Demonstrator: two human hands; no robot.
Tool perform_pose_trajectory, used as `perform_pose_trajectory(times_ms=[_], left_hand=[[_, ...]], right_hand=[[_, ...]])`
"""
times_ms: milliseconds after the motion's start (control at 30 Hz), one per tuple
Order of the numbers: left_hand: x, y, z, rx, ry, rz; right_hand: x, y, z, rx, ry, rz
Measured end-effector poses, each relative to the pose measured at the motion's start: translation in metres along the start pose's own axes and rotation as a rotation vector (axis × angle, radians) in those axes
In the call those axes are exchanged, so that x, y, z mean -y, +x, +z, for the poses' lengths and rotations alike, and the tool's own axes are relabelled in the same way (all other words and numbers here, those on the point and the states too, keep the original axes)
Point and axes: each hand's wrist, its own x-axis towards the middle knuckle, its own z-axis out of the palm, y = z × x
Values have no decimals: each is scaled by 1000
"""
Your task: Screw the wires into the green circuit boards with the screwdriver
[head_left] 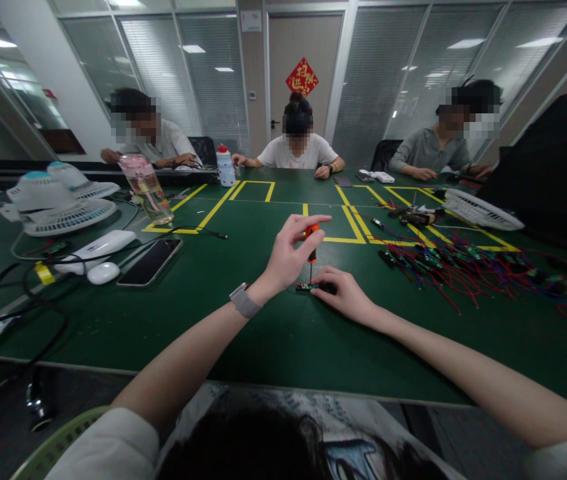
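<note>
My left hand (291,253) is closed around the orange and black handle of a screwdriver (312,257), its index finger stretched out over the top. The screwdriver stands upright, and its thin shaft reaches down to a small circuit board (305,288) on the green table. From the right, my right hand (346,297) pinches the board's right end, with the fingers low against the tabletop. A dark part shows under those fingers, too small to make out. Whether the tip sits in a screw cannot be seen.
Right of my hands lies a heap of small boards with red and blue wires (443,267). At left are a phone (151,262), a white mouse (103,273), cables, fans (66,207) and a pink-lidded bottle (147,190). Three people sit across the table (243,340).
</note>
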Motion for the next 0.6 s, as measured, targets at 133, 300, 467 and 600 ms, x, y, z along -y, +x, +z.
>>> perform_pose_trajectory(times_ms=[133, 300, 467, 600], left_hand=[[0, 0, 1, 23, -128, -41], [2, -1, 1, -53, 48, -29], [2, 0, 0, -26, 25, -5], [1, 0, 1, -20, 29, -15]], right_hand=[[-1, 0, 1, -7, 5, -6], [-2, 0, 1, -9, 11, -2], [-1, 0, 0, -1, 7, 0], [-1, 0, 0, 0, 12, 0]])
